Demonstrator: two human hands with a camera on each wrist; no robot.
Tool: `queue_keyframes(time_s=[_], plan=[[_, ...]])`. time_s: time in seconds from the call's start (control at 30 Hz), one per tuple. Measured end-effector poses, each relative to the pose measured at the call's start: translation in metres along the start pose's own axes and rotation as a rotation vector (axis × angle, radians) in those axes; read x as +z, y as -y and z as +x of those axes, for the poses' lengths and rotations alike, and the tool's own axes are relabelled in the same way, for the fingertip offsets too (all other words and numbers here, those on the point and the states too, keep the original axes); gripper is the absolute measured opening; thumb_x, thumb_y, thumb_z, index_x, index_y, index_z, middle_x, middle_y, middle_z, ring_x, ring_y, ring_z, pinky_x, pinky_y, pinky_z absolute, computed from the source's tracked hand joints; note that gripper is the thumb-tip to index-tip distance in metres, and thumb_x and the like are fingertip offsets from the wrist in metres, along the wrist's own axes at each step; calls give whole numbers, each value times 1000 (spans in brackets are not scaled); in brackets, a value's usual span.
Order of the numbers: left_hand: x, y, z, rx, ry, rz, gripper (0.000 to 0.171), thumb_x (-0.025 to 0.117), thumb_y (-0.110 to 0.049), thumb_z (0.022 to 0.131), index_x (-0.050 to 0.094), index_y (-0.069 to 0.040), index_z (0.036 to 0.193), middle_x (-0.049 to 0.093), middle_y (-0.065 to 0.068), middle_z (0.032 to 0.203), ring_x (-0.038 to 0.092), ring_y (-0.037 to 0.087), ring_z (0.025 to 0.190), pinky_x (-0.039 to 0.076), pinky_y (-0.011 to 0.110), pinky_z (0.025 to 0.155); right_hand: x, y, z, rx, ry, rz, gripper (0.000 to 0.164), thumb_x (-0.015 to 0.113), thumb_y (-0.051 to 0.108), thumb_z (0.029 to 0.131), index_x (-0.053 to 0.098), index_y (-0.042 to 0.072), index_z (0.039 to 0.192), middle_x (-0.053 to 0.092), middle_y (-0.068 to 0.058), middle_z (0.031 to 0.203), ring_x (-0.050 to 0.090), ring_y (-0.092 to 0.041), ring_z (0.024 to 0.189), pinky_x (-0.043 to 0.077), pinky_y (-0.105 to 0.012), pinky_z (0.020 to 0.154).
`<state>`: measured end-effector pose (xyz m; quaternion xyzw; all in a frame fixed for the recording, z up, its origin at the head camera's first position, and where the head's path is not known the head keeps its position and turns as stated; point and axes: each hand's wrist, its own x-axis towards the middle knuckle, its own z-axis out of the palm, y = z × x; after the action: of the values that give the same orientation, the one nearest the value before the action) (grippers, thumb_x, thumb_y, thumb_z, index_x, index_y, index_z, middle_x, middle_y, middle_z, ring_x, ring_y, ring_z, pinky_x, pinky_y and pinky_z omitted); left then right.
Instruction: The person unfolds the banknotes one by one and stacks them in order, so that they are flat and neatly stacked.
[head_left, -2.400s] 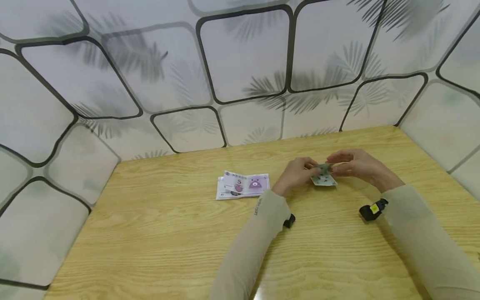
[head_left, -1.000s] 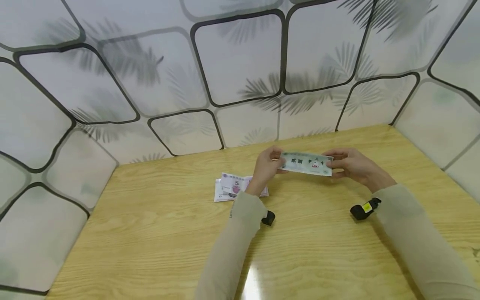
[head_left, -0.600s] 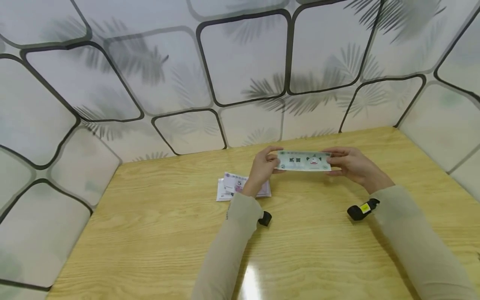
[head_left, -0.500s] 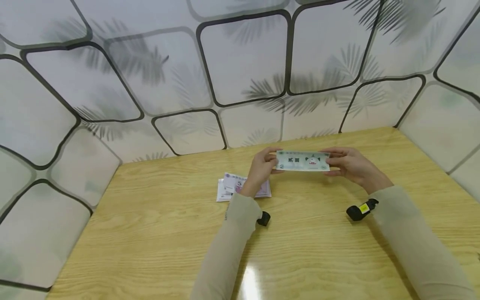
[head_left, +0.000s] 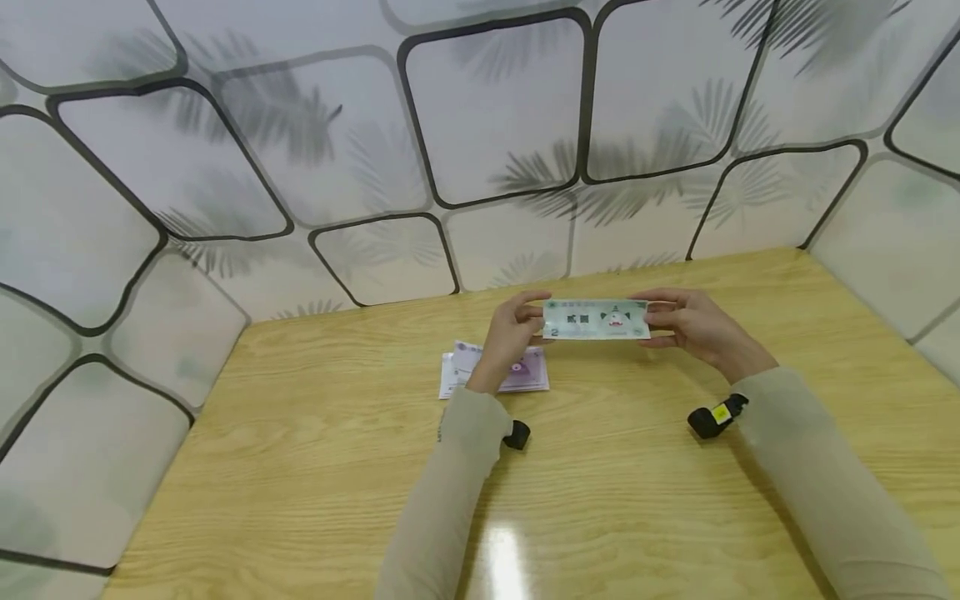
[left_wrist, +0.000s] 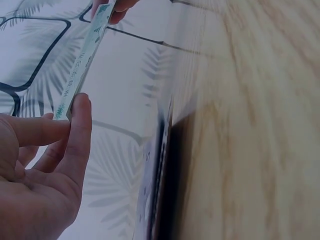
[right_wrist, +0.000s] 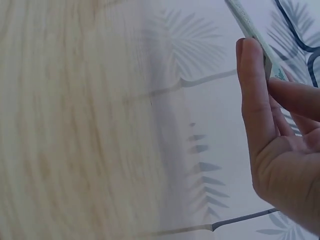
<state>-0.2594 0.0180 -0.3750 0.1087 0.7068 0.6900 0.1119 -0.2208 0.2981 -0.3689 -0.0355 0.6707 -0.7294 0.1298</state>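
Observation:
A pale green play banknote (head_left: 596, 320), printed with a 2 and a cartoon animal face, is stretched flat between both hands above the table. My left hand (head_left: 510, 337) pinches its left end between thumb and fingers. At the opposite end, my right hand (head_left: 697, 329) pinches it the same way. The left wrist view shows the note (left_wrist: 82, 62) nearly edge-on, running from the left thumb up to the other hand. Purple play banknotes (head_left: 532, 371) lie in a small pile on the table, partly hidden behind the left hand and wrist.
The wood-grain table (head_left: 300, 467) reaches back to a wall (head_left: 495, 125) with a leaf and rounded-frame pattern. Black wrist cameras sit at the left cuff (head_left: 472, 417) and the right cuff (head_left: 772, 392).
The green note, earlier folded small in both hands, is now opened out flat. Both hands have since moved slightly left with it, the left hand now overlapping the purple pile.

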Motion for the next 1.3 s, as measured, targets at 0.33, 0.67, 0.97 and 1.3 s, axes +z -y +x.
queue_keyframes(time_s=[0.33, 0.67, 0.97, 1.3], plan=[[-16, 0, -7, -3, -11, 17, 42, 54, 12, 98, 61, -1, 137, 62, 15, 115, 58, 16, 87, 61, 32, 79, 14, 2, 6, -35, 13, 19, 31, 56, -2, 103, 72, 17, 120, 57, -6, 96, 65, -15, 88, 61, -33, 80], [-27, 0, -15, 16, -24, 28, 41, 55, 10, 98, 61, -1, 137, 62, 16, 122, 60, 19, 96, 60, 38, 85, 25, 5, 6, -45, 16, 18, 34, 58, -4, 101, 76, 23, 112, 57, -5, 91, 61, -14, 79, 61, -34, 77], [-37, -3, -21, 10, -33, 60, 41, 56, 9, 98, 62, -3, 137, 62, 15, 129, 64, 24, 105, 60, 32, 83, 36, 6, 10, -48, 19, 55, 36, 55, -7, 101, 77, 21, 109, 60, -5, 87, 63, -15, 78, 61, -33, 74], [-50, -3, -28, 15, -58, 85, 40, 57, 10, 98, 63, -2, 135, 65, 16, 125, 66, 25, 101, 60, 30, 79, 48, 2, 16, -25, 20, 66, 41, 48, -10, 102, 75, 20, 112, 58, -5, 93, 62, -14, 79, 61, -32, 74]])
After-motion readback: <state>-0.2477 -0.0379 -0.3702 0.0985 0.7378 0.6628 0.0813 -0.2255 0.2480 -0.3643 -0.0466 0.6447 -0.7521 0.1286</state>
